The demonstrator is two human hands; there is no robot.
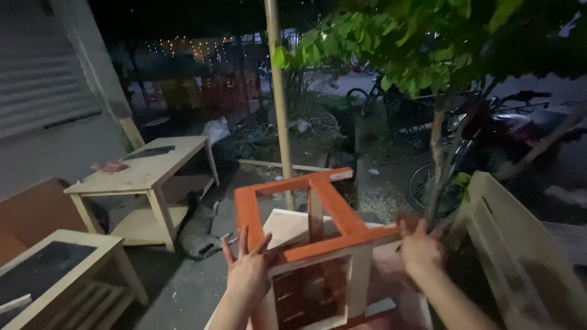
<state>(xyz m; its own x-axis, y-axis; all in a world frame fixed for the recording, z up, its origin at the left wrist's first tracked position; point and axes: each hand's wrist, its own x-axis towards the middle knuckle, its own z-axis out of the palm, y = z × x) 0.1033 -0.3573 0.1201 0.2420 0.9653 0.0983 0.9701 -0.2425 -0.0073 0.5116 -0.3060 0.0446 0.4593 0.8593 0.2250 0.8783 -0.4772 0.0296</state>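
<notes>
A wooden frame [312, 244], painted orange along its top rails, is steadied near the middle of the scene. The left hand [247, 272] is pressed flat against its left corner, fingers spread wide; the right hand [419, 247] is laid on the right corner, fingers loosely extended. A pale bench [143, 174] is seen far left. Repositioning appears to be in hand; a firmer grip on both sides would be needed.

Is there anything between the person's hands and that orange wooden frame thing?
Nothing visible. The left hand and the right hand are both right at the orange-painted wooden frame, one on each side, fingers spread.
</notes>
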